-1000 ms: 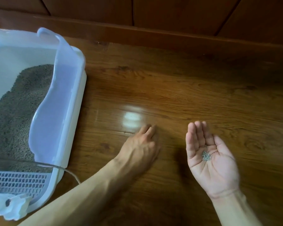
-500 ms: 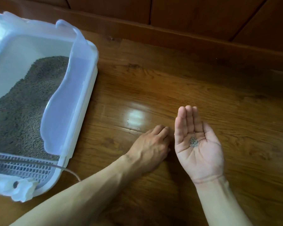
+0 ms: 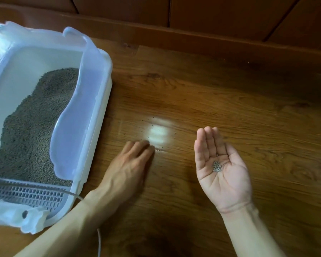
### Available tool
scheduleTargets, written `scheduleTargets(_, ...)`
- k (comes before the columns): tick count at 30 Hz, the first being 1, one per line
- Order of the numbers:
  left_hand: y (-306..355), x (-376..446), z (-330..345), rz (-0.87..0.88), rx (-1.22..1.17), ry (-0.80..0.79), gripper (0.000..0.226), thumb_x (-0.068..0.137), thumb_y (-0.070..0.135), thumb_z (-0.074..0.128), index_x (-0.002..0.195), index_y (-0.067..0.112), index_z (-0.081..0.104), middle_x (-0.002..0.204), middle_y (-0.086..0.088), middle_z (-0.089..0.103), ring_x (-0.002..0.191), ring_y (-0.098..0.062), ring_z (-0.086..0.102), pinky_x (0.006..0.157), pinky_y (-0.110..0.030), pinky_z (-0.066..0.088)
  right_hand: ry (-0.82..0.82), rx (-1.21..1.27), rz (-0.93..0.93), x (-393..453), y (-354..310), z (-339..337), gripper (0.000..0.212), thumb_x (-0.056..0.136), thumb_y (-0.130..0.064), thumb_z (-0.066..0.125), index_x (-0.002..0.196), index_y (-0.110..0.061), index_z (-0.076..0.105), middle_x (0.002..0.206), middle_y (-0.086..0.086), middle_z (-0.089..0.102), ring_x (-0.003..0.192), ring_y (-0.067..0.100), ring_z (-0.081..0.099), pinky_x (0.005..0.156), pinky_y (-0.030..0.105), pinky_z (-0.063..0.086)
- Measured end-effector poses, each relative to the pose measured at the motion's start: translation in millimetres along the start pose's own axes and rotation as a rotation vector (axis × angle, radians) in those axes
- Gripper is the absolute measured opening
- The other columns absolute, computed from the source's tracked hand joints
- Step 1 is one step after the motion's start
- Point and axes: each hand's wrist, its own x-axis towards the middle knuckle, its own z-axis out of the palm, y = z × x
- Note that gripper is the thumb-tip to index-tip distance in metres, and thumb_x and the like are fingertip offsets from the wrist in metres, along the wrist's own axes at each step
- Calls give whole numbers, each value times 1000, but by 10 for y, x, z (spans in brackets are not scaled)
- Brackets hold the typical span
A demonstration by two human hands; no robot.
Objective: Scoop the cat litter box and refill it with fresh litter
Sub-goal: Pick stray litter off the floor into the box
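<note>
Partly cropped litter box (image 3: 93, 115) — left hand (image 3: 126, 169) flat, right hand (image 3: 222, 173) cupping pellets (image 3: 216, 166).

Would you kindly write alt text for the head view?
A person's right hand, palm up, carries a small pile of litter grains while the left hand lies flat on the wooden floor near scattered grains. A white litter box holding grey litter sits at left.
</note>
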Motion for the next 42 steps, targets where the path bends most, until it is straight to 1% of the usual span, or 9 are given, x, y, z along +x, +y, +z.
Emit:
scheduleTargets(5,-9,240,-9,-16,60,-94,77,77,26,44,152,14,32,155,-10,31,137,-30,31,106,-42,45,-14,15,5,2,5,24,47,103,-27,36,100,-1,75,106,14,73,104,29,70,78,41,61)
scheduleTargets(9,140,249,106,66,105,-65,64,77,25,36,136,4,50,137,-14,49,121,-27,44,86,-38,57,-17,30,5,-19,2,15,47,103,-27,35,100,-1,75,106,15,74,103,30,71,77,41,61)
scheduleTargets(11,215,157,164,93,130,-55,58,85,23,32,132,0,55,134,-16,53,117,-28,49,83,-36,58,-8,31,8,-24,-10,9,48,104,-27,35,101,-1,74,106,14,73,104,30,70,77,42,61)
scheduleTargets(17,235,-171,269,189,119,-42,41,88,10,59,127,-4,59,126,-16,57,108,-27,55,79,-32,59,-12,28,19,-11,-7,13,48,103,-27,35,101,-1,75,107,14,73,105,29,70,78,41,61)
scheduleTargets(24,142,-137,227,257,124,-30,37,90,14,38,103,3,70,104,-9,64,91,-22,58,50,-32,56,-38,28,59,2,82,33,48,103,-28,35,105,2,73,110,17,72,107,32,69,81,44,60)
scheduleTargets(27,54,-104,263,275,122,-56,26,92,14,45,96,5,70,96,-6,62,84,-20,54,48,-33,53,-36,14,86,-6,94,36,48,103,-28,35,109,3,71,114,19,70,112,33,66,87,45,58)
scheduleTargets(30,42,-61,235,278,122,-44,3,85,7,66,87,7,68,87,-5,61,76,-20,53,46,-34,51,-11,5,61,-24,87,50,49,103,-29,35,103,1,74,111,17,72,108,31,68,81,43,60)
scheduleTargets(34,95,-12,192,259,121,-32,17,71,3,80,78,8,65,76,-4,57,64,-20,52,39,-32,47,-18,12,51,-45,86,39,50,104,-29,35,100,1,75,109,16,73,105,31,70,77,42,61)
scheduleTargets(42,135,73,184,225,117,-92,26,73,8,74,96,12,62,80,-3,59,67,-20,56,45,-30,43,-16,-9,53,-69,171,43,47,98,-28,39,96,2,75,106,17,73,103,32,70,76,43,61)
